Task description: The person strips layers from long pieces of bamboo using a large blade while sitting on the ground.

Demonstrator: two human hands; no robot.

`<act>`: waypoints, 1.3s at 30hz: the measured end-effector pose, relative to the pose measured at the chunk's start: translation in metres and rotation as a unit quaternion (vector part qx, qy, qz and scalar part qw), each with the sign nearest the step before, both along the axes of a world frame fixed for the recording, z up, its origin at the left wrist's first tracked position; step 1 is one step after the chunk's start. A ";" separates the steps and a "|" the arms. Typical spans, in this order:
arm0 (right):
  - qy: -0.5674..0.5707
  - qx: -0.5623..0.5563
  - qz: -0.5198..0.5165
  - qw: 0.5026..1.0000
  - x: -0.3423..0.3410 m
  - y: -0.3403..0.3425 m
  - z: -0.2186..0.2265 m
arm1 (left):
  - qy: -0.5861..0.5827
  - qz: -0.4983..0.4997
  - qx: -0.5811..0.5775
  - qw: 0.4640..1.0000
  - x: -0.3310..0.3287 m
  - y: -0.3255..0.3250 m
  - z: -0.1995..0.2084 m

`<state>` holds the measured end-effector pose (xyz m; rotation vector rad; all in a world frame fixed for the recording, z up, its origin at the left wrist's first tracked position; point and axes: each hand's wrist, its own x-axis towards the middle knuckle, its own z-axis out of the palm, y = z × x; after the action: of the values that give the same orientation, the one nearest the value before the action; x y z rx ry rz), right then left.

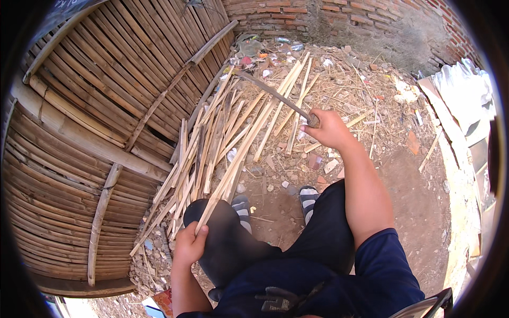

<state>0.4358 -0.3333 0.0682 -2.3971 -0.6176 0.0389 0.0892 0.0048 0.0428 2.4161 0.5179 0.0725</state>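
Observation:
My left hand (190, 245), at the lower left beside my knee, is closed round the near end of a long pale bamboo strip (241, 160). The strip slants up and away over the pile, close alongside other strips. My right hand (330, 129) grips the handle of a machete (277, 95), right of the strips. Its long dark blade points to the far left, crossing above the far part of the strips. Whether the blade touches them, I cannot tell. Many loose bamboo strips (209, 146) lie in a heap on the left.
A slatted bamboo wall (132, 69) rises close on the left. Behind the pile stands a brick wall (275, 16). Litter, straw and broken brick (413, 142) cover the ground. White plastic sheeting (464, 87) hangs at the right. My sandalled feet (308, 201) are near the strips.

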 end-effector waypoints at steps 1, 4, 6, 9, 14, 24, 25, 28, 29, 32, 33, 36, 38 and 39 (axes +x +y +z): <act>-0.017 -0.019 0.035 0.999 -0.005 0.004 -0.001 | -0.002 0.000 -0.002 1.000 0.002 0.000 -0.001; -0.031 -0.094 0.145 0.985 -0.033 0.025 -0.003 | -0.004 0.002 -0.008 1.000 0.003 0.001 -0.005; -0.034 -0.127 0.211 0.968 -0.053 0.045 -0.001 | -0.007 0.003 -0.015 1.000 0.002 0.006 -0.010; -0.054 -0.140 0.285 0.947 -0.070 0.066 0.003 | 0.011 0.013 -0.040 0.999 0.000 0.007 -0.005; 0.009 -0.039 0.127 0.991 -0.008 0.039 -0.013 | 0.008 0.025 -0.003 1.000 -0.001 0.000 0.000; 0.020 -0.120 0.184 0.975 -0.039 0.041 -0.011 | 0.012 0.006 -0.020 1.000 0.008 -0.004 0.002; 0.026 -0.143 0.226 0.963 -0.048 0.047 -0.006 | 0.017 0.006 -0.017 1.000 0.007 -0.004 0.003; -0.004 -0.159 0.298 0.941 -0.070 0.053 0.018 | 0.014 -0.002 0.003 1.000 0.004 -0.002 0.003; -0.001 -0.133 0.285 0.949 -0.065 0.047 0.019 | 0.002 -0.007 0.020 1.000 0.003 -0.002 0.002; 0.053 -0.062 0.177 0.981 -0.024 0.024 0.008 | -0.019 0.006 0.034 0.999 -0.007 0.001 -0.004; 0.041 -0.038 0.115 0.992 -0.013 0.014 0.006 | -0.031 0.008 0.025 0.999 -0.004 0.000 -0.006; 0.022 0.006 -0.008 1.000 0.000 0.001 0.003 | -0.031 0.003 0.017 0.999 -0.001 0.001 -0.005; 0.028 -0.010 -0.008 1.000 -0.004 0.001 0.004 | -0.031 0.004 -0.004 1.000 0.000 0.000 -0.005; 0.004 -0.019 0.030 0.999 -0.011 0.006 0.003 | -0.030 0.006 -0.013 0.999 0.000 0.000 -0.005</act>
<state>0.4253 -0.3270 0.0711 -2.4135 -0.6896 0.0870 0.0892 0.0044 0.0377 2.3778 0.5025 0.1410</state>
